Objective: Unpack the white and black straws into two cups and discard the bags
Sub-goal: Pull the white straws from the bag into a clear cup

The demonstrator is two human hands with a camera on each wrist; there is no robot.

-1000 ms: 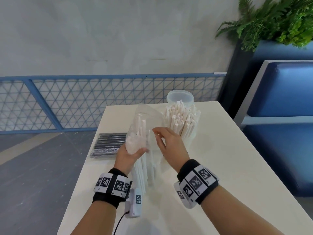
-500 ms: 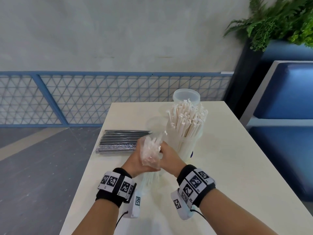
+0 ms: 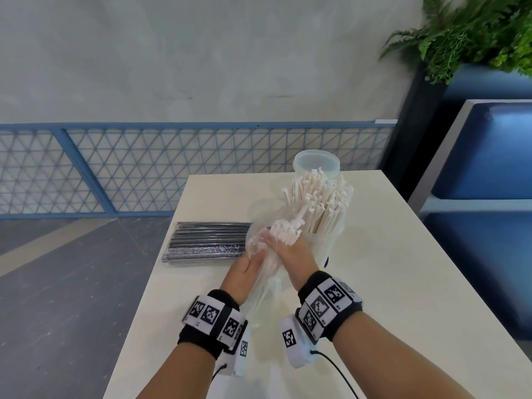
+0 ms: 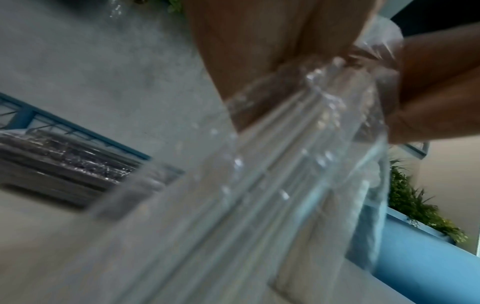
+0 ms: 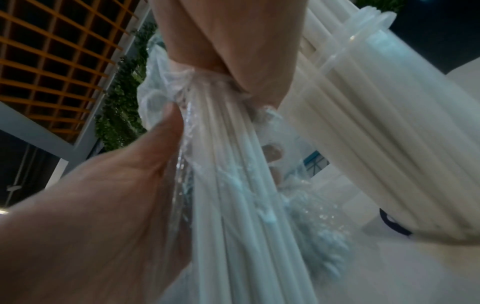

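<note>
both hands are wrapped around the same thing here: a clear crinkly plastic bag (image 3: 260, 272) with a bundle of white paper straws (image 3: 285, 231) standing upright in it, bottom end down near the cream rectangular table (image 3: 403, 283). the left hand (image 3: 244, 270) holds the bag from the 9 o'clock side, fingers curled round the plastic and the straws inside. the right hand (image 3: 296, 260) grips from the 3 o'clock side, fingers and thumb closed tight round the bundle near the top, with the bag bunched up under them. the straw tips poke out above both hands, fanned toward 1 o'clock.

in the right wrist view you can see that grip up close, plastic gathered into a knot-like pinch under the right fingers (image 5: 233, 51) and the left hand's thumb pressed along the bag's side. the left wrist view is blurry but shows the bag (image 4: 298, 164) running down from the fingers to the table.

just beside the bundle at 2 o'clock, a translucent plastic cup (image 3: 325, 246) is packed full of upright white straws (image 3: 319, 203). behind that at 12 o'clock sits a second translucent plastic cup (image 3: 316, 164), can't tell what's in it. at 9 o'clock of the hands, a sealed clear pack of black straws (image 3: 207, 240) lies flat on the table, close to its left edge.

green fern (image 3: 475, 33) off at 2 o'clock in the corner, blue mesh railing (image 3: 172, 168) along the back.
</note>
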